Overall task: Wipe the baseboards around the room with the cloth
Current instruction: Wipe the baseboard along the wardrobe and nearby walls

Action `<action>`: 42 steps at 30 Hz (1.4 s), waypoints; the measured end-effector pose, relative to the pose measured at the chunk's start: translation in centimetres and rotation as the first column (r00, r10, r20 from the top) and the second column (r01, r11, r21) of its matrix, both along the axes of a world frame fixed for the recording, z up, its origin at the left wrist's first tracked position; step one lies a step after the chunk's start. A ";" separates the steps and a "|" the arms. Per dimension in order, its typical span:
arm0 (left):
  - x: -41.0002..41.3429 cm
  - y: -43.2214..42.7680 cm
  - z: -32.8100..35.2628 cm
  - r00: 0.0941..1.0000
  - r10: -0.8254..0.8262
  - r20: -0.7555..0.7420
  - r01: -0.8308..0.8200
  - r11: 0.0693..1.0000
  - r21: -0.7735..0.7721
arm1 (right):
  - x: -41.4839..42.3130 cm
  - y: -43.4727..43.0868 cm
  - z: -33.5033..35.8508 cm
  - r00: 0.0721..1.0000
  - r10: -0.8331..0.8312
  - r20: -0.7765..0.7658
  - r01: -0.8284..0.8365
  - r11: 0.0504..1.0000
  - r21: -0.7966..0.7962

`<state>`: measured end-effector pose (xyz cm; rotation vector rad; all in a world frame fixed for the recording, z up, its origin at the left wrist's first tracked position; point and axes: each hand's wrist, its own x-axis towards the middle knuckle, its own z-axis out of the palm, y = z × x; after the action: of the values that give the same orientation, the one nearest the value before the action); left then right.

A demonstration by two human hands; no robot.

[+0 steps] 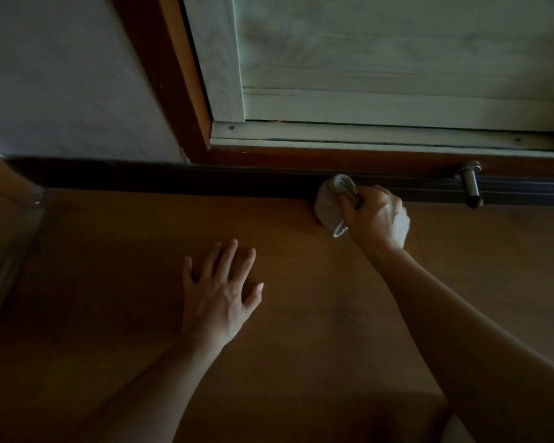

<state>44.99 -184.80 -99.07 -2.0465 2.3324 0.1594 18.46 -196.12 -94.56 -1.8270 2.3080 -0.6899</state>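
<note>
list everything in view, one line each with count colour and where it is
wall: one, white, top left
baseboard: one, very dark, along the foot of the wall
door panel: one, pale whitish, top right
door frame: one, reddish brown, left of and below the door panel
door stop: one, silver with a dark tip, at the baseboard, far right
floor: one, brown wood, lower half
cloth: one, pale grey, bunched against the baseboard
left hand: one, flat on the floor, fingers spread
right hand: one, grips the cloth
</note>
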 end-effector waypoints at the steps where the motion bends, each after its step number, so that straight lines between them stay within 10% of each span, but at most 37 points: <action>1: 0.0 0.0 0.0 1.000 0.000 -0.002 0.000 1.000 -0.002 | -0.5 0.2 -0.1 0.999 -0.031 0.009 0.031 1.000 -0.003; 25: -0.2 0.1 0.4 0.996 0.065 -0.064 -0.064 0.998 0.022 | 9.3 -0.7 0.4 0.988 0.154 0.029 -0.154 0.988 -0.020; 36: -4.1 -2.2 0.7 0.989 0.020 -0.149 -0.015 0.999 0.034 | -3.9 1.1 0.4 0.969 -0.232 0.078 0.231 0.973 0.028; 42: -5.0 -2.0 0.4 0.994 0.025 -0.108 -0.022 0.999 0.030 | -2.3 0.8 0.4 0.995 -0.072 0.066 0.071 0.997 0.011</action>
<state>39.99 -186.79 -98.68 -2.1032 2.3523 0.3109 16.13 -195.36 -94.21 -1.6984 2.3400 -0.7379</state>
